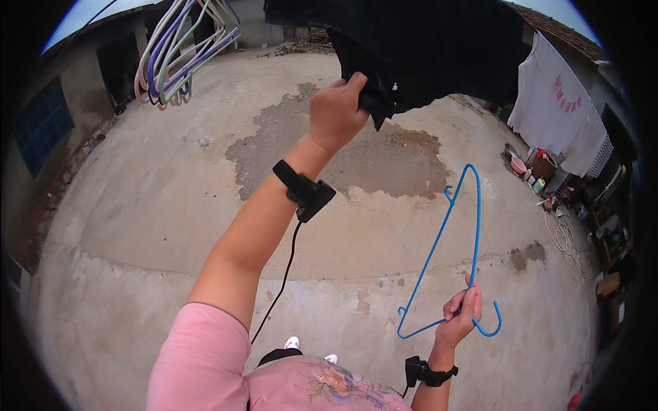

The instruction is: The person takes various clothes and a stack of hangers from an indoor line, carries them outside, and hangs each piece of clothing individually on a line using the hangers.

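My left hand (339,110) is raised and closed around the lower corner of a black cloth or garment (426,51). The cloth spreads across the top of the view, and its upper part is cut off by the frame. Lower down on the right, my right hand (462,311) grips a blue clothes hanger (478,216) near the base of its hook. The hanger carries nothing, and its long bar with two small notches points up and away from me. Both wrists wear black strapped devices, with a cable running from the left one.
Several pastel hangers (169,67) hang together at upper left. A white cloth with red printing (560,108) hangs at right, above a pink basin (518,165) and bottles. A coiled pale hose (563,241) lies on the concrete ground (329,246). Building walls border the yard.
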`<state>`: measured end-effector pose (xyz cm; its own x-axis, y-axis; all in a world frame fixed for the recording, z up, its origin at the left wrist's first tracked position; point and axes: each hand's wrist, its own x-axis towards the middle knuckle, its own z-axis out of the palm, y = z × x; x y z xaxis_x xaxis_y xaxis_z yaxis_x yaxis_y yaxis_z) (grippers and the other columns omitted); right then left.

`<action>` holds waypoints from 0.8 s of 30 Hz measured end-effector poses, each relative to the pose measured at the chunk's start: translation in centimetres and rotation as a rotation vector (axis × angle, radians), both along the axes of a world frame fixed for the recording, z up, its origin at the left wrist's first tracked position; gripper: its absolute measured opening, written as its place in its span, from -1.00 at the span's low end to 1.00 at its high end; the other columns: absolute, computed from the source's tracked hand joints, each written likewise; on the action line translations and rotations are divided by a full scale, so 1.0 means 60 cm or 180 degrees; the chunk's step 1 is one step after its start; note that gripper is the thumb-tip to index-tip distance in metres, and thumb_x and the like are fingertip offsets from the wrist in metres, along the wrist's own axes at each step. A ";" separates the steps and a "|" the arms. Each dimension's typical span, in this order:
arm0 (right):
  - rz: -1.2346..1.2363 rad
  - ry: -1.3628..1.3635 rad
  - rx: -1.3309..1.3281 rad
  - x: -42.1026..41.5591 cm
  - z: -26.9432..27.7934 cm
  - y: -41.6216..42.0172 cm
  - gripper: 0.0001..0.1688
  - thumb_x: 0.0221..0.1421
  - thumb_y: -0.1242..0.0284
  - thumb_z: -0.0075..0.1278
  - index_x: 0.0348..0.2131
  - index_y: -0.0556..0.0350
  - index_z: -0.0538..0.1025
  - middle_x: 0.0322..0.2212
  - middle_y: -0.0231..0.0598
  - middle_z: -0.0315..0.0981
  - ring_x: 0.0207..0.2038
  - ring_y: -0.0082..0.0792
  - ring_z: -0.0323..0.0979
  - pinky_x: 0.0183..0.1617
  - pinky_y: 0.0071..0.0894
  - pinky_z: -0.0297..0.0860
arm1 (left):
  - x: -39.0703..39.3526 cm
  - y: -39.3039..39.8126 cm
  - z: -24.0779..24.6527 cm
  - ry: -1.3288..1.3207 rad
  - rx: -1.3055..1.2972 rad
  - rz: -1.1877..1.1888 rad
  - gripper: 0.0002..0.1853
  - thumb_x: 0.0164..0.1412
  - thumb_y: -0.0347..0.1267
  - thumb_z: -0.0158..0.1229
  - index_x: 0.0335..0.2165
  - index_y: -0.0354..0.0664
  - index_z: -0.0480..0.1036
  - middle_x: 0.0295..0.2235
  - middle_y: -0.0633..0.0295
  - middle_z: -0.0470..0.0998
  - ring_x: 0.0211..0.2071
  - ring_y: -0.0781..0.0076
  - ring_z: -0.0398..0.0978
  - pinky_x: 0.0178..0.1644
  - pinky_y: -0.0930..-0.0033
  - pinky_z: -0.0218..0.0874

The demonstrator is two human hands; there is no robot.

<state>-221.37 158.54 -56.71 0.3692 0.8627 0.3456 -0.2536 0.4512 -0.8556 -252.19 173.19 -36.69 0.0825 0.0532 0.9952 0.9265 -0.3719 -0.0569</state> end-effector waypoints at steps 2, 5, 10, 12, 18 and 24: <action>0.0035 0.0123 0.0036 -0.007 0.007 -0.003 -0.60 0.25 0.33 -0.27 -0.13 0.33 0.37 -0.77 -0.52 0.04 -0.78 -0.75 -0.09 -0.74 -0.74 -0.13 | 0.007 -0.006 -0.043 0.0011 -0.0212 0.0018 -0.78 -0.16 -0.43 0.11 -0.41 -0.09 0.36 -0.69 0.15 0.36 -0.58 0.09 0.39 -0.57 0.17 0.15; -0.0039 -0.0132 0.0077 0.000 0.001 -0.009 -0.58 0.27 0.31 -0.28 -0.09 0.35 0.34 -0.76 -0.54 -0.01 -0.78 -0.76 -0.15 -0.74 -0.75 -0.15 | 0.022 -0.011 -0.055 -0.0238 -0.0127 -0.0238 -0.82 -0.16 -0.42 0.11 -0.46 -0.10 0.32 -0.71 0.15 0.32 -0.60 0.09 0.37 -0.57 0.15 0.14; -0.0288 0.0011 0.0018 -0.022 0.034 -0.019 -0.60 0.25 0.36 -0.25 -0.08 0.36 0.33 -0.75 -0.54 0.01 -0.76 -0.78 -0.13 -0.73 -0.76 -0.16 | 0.007 -0.013 -0.070 -0.0044 -0.0365 -0.0185 -0.84 -0.16 -0.42 0.12 -0.48 -0.10 0.32 -0.71 0.15 0.31 -0.61 0.09 0.34 -0.58 0.17 0.12; -0.0422 -0.0030 -0.0005 -0.028 0.050 -0.027 -0.60 0.24 0.37 -0.25 -0.07 0.36 0.33 -0.75 -0.53 0.02 -0.75 -0.78 -0.13 -0.73 -0.76 -0.15 | -0.003 -0.008 -0.084 -0.0070 -0.0474 -0.0170 -0.84 -0.16 -0.42 0.12 -0.49 -0.10 0.32 -0.71 0.16 0.30 -0.62 0.09 0.34 -0.58 0.18 0.12; -0.0567 -0.0085 -0.0070 -0.069 0.105 -0.039 -0.61 0.24 0.39 -0.26 -0.07 0.36 0.33 -0.74 -0.52 0.03 -0.74 -0.78 -0.12 -0.72 -0.76 -0.15 | -0.025 -0.002 -0.066 -0.0199 -0.0569 -0.0344 -0.83 -0.16 -0.42 0.12 -0.48 -0.11 0.32 -0.72 0.17 0.29 -0.63 0.12 0.34 -0.60 0.22 0.10; -0.0600 0.0020 -0.0208 -0.094 0.142 -0.043 -0.62 0.24 0.40 -0.26 -0.07 0.35 0.33 -0.73 -0.51 0.05 -0.73 -0.76 -0.09 -0.69 -0.75 -0.11 | 0.019 0.010 -0.102 -0.0141 -0.0980 -0.0620 -0.80 -0.19 -0.46 0.10 -0.45 -0.09 0.33 -0.77 0.18 0.26 -0.71 0.13 0.31 -0.66 0.23 0.06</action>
